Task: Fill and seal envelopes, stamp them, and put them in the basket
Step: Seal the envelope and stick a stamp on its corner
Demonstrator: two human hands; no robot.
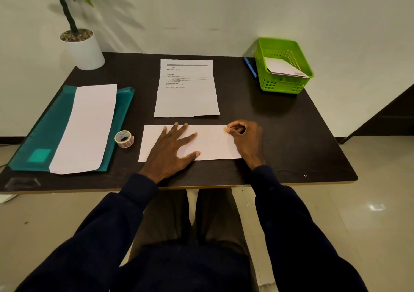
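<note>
- The left hand (172, 150) lies flat on the white envelope (212, 144), fingers straight and spread, pressing it to the table (291, 135).
- The envelope lies lengthwise at the table's near edge, in front of the person.
- The right hand (244, 137) is at the envelope's far right corner. Its fingers are curled, and thumb and forefinger pinch a small tan sticker (226, 130) against the paper.
- Beyond the envelope lies a printed sheet (187, 99). Its headings read "TASK GOAL" and "TASK DESCRIPTION"; the smaller lines are too fine to read.
- A small roll (124, 138) with a pinkish printed band sits just left of the envelope; any writing on it cannot be made out.
- On the left, a teal folder (44, 135) carries a long white envelope (87, 126), which bears no visible writing.
- The green basket (280, 85) stands at the far right corner with white envelopes (282, 67) inside.
- A blue pen (250, 67) lies just left of the basket.
- A potted plant (84, 50) in a white pot stands at the far left corner.
</note>
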